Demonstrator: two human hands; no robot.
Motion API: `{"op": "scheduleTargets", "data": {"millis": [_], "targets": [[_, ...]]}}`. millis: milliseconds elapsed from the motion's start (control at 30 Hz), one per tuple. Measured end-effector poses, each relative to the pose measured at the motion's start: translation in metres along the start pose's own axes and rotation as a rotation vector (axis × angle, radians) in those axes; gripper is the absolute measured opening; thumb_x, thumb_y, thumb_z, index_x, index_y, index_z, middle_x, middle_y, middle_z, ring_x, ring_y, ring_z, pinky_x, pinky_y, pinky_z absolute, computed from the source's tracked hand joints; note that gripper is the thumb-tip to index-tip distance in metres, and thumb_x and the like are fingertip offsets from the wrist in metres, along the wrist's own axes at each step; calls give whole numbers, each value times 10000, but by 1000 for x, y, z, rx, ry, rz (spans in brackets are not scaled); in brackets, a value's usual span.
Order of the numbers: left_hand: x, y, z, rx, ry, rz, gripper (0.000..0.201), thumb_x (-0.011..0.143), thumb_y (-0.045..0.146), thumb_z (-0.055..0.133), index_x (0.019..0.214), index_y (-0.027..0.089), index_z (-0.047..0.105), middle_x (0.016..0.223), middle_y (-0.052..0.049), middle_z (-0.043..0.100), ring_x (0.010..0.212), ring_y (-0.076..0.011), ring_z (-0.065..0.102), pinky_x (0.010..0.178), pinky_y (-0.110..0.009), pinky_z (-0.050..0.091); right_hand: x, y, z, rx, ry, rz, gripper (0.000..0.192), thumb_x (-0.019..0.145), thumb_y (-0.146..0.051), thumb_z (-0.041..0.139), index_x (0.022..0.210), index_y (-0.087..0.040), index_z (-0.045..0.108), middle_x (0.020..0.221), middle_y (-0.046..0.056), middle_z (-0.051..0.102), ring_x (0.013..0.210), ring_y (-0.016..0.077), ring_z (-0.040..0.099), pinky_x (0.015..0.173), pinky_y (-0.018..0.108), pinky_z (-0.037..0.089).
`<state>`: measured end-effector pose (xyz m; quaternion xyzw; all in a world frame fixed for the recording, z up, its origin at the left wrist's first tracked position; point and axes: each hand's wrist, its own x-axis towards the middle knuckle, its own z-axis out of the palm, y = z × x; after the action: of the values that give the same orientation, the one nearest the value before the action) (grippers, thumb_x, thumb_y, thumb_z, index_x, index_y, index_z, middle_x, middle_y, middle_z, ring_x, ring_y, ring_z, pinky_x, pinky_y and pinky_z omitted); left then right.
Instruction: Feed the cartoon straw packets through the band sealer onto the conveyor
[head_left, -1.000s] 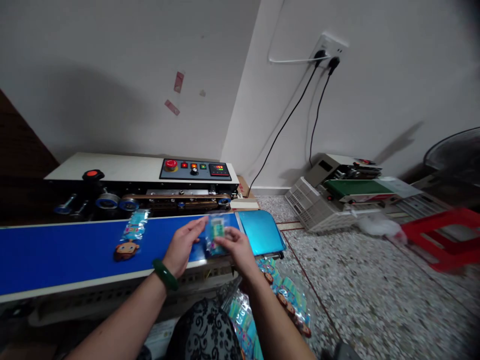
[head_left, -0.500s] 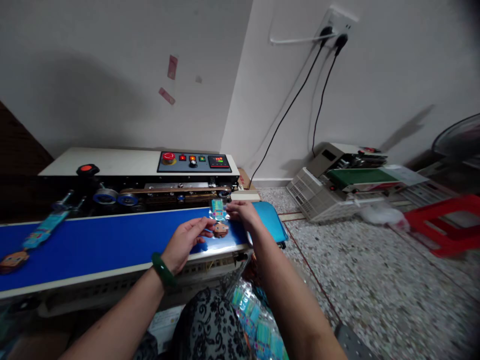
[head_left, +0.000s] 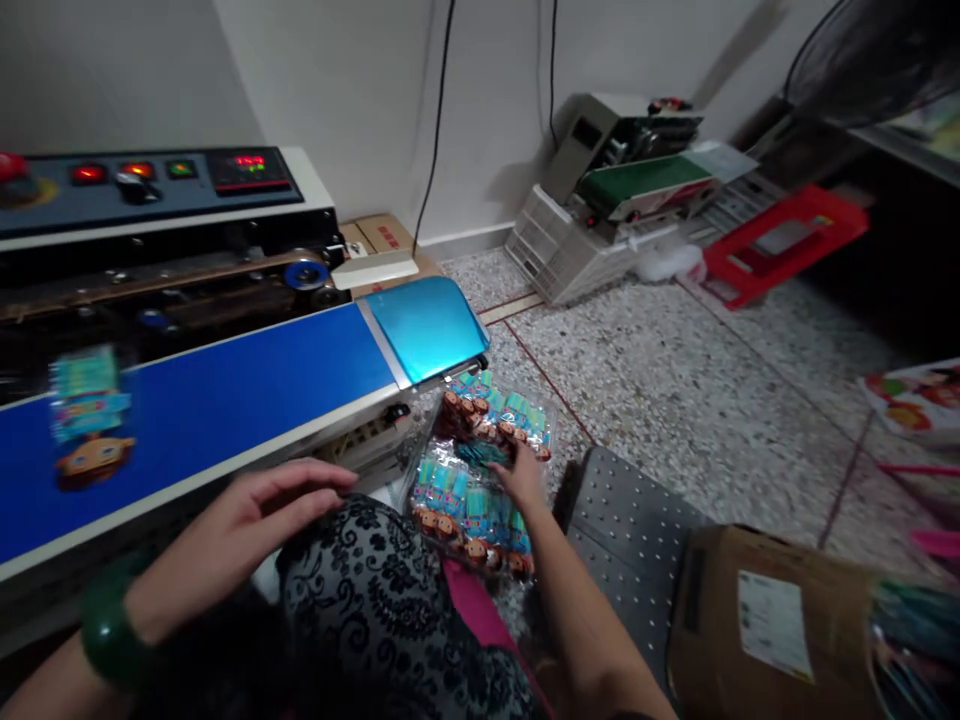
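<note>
My right hand (head_left: 521, 478) reaches down into a clear tray (head_left: 409, 478) filled with small clear packets (head_left: 480, 505), each showing a brown-haired cartoon head and a turquoise body. Its fingers are apart and touch the packets in the middle of the pile; the fingertips are partly hidden. My left hand (head_left: 277, 505), with a green bangle on the wrist, hovers above my knee beside the belt, fingers stretched out and holding nothing. One packet (head_left: 90, 415) lies on the blue conveyor belt (head_left: 262, 385) at the left, its turquoise end by the sealing machine's edge.
The sealing machine (head_left: 165, 200) with lit buttons runs along the wall. A shiny blue end plate (head_left: 427, 330) caps the belt. To the right are a grey dotted stool (head_left: 630, 540), a cardboard box (head_left: 750, 620), a red plastic stool (head_left: 787, 245) and a second machine with a green belt (head_left: 645, 185).
My right hand has left the packet on the belt and moved down into the tray. My left hand has drawn back towards my knee. The view has turned right and down.
</note>
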<state>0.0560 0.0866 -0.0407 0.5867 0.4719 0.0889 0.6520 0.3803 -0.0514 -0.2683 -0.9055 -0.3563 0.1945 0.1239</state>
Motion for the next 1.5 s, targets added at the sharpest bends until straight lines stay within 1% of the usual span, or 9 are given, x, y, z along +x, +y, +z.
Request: {"op": "scheduleTargets", "data": {"millis": [100, 200, 367, 533, 800, 1033, 1200, 1333, 1500], "targets": [[10, -8, 7, 9, -32, -88, 337, 629, 377, 679, 947, 267, 681, 934, -84, 682, 865, -282, 613, 726, -332, 495, -3, 4, 36, -110, -55, -23, 790, 633, -414, 638, 1279, -100, 309, 1298, 199, 360, 1222, 298, 306, 954, 372, 301], [19, -12, 12, -38, -45, -163, 358, 614, 384, 691, 951, 264, 681, 943, -85, 681, 883, -283, 609, 711, -308, 501, 6, 1, 50, -181, -149, -34, 720, 672, -443, 593, 1269, -146, 321, 1274, 169, 370, 1189, 298, 329, 915, 376, 332], [26, -15, 16, -56, -43, -203, 355, 620, 386, 688, 954, 268, 678, 963, -81, 677, 904, -273, 601, 719, -295, 497, 26, 1, 53, -235, -309, -107, 534, 773, -406, 477, 1233, -154, 373, 1250, 158, 410, 1136, 270, 391, 880, 327, 349], [30, -16, 19, -14, -56, -195, 371, 648, 434, 651, 978, 266, 666, 995, -87, 662, 915, -274, 593, 731, -311, 488, 38, -2, 63, -264, -427, -150, 612, 694, -306, 572, 1256, -160, 378, 1186, 142, 500, 1072, 266, 472, 866, 311, 354], [30, -13, 21, 61, -59, -96, 331, 692, 459, 596, 950, 266, 671, 985, -87, 664, 907, -280, 593, 797, -368, 450, 44, -11, 52, -307, -473, -225, 474, 672, -147, 538, 1145, -168, 507, 1059, 135, 603, 944, 245, 568, 770, 294, 396], [30, -7, 20, 32, -97, -50, 333, 690, 442, 604, 947, 239, 667, 937, -89, 677, 864, -271, 604, 773, -384, 458, 38, -14, -2, -263, -491, -303, 438, 636, -151, 573, 1073, -189, 570, 1004, 87, 639, 910, 219, 571, 765, 259, 387], [34, -3, 31, 6, -199, 26, 330, 705, 357, 604, 1009, 231, 630, 1001, -68, 662, 937, -250, 590, 863, -434, 415, 28, -29, -70, -181, -485, -312, 464, 636, -192, 588, 1098, -170, 555, 895, 42, 657, 768, 169, 583, 652, 220, 403], [44, -1, 51, 88, -161, 276, 720, 542, 306, 746, 1212, 263, 486, 1266, -91, 509, 1157, -282, 442, 990, -469, 280, 4, -81, -150, 3, -601, -484, 418, 616, -181, 575, 1032, -155, 597, 741, -15, 627, 635, 123, 538, 572, 203, 392], [52, 17, 55, 66, -108, 524, 1062, 358, 254, 832, 1308, 241, 358, 1320, -122, 442, 1191, -335, 388, 1009, -473, 248, -40, -193, -231, 48, -682, -799, 413, 572, -149, 601, 983, -186, 629, 651, -45, 587, 548, 80, 463, 515, 190, 353]]}}
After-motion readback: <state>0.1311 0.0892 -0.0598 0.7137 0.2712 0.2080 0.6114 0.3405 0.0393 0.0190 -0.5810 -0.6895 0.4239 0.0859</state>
